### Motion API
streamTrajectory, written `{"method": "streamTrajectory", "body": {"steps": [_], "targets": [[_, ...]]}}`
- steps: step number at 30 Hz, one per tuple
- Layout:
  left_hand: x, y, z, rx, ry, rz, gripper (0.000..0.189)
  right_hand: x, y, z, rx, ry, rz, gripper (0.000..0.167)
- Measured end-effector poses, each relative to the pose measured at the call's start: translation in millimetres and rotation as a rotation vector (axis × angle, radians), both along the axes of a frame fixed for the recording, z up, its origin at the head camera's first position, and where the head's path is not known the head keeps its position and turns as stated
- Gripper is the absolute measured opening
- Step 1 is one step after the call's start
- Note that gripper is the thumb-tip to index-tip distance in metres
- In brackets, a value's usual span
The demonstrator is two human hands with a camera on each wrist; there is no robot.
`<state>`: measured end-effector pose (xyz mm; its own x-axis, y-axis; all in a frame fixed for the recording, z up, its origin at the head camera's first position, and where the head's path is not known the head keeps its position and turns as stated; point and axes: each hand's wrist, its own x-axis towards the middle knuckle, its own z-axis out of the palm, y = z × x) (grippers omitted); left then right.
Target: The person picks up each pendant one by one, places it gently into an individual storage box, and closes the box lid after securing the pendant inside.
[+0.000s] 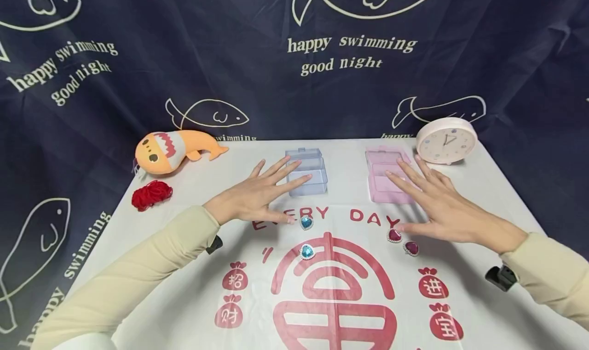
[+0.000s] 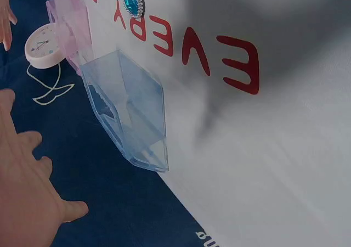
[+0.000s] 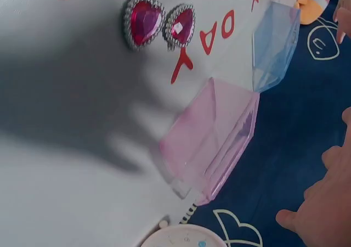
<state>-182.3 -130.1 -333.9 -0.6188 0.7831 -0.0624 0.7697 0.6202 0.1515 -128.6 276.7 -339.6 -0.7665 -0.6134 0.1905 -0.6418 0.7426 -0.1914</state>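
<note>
My left hand [image 1: 257,194] hovers over the table with its fingers spread, its fingertips overlapping the clear blue plastic box [image 1: 315,187] in the head view. Close to that thumb lies a blue jewel with a silvery beaded edge [image 1: 306,222], and a second blue jewel [image 1: 307,252] lies nearer the front. Opposite, my right hand [image 1: 448,209] is spread too, fingertips overlapping the clear pink plastic box [image 1: 384,195]. By its thumb are two magenta heart-shaped jewels [image 3: 145,22], side by side. Neither hand holds anything. Both boxes have their lids raised at the back.
An orange plush shark [image 1: 170,150] lies at the back left, with a bundle of red yarn [image 1: 152,195] in front of it. At the back right stands a round white clock [image 1: 446,141]. A dark printed curtain [image 1: 271,84] hangs behind the white tablecloth [image 1: 184,288].
</note>
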Motion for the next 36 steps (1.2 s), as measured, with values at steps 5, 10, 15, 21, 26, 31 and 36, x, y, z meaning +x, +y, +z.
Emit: {"method": "streamTrajectory", "body": {"steps": [5, 10, 15, 21, 26, 31, 36], "targets": [[-7.4, 0.6, -6.5, 0.121, -0.044, 0.035, 0.087, 1.5, -13.6, -1.6, -0.055, -0.082, -0.031, 0.093], [-17.9, 6.2, -16.3, 0.324, -0.153, 0.082, 0.086, 1.3, -38.0, -7.6, -0.132, -0.035, 0.037, 0.085], [-32.1, 14.2, -32.3, 0.528, -0.207, 0.221, 0.084, 2.1, -70.0, -17.8, -0.217, -0.018, 0.119, 0.079], [-51.8, 18.4, -58.7, 0.703, -0.345, 0.447, 0.085, -3.1, -105.9, -33.1, -0.286, -0.134, 0.151, 0.073], [-64.4, 23.2, -76.8, 0.775, -0.472, 0.495, 0.09, -9.7, -128.5, -49.2, -0.3, -0.2, 0.13, 0.063], [-69.7, 26.4, -85.9, 0.803, -0.54, 0.514, 0.093, -14.7, -145.4, -64.7, -0.305, -0.241, 0.117, 0.056], [-70.8, 24.7, -91.7, 0.815, -0.545, 0.54, 0.089, -19.2, -160.2, -74.4, -0.287, -0.284, 0.131, 0.053]]}}
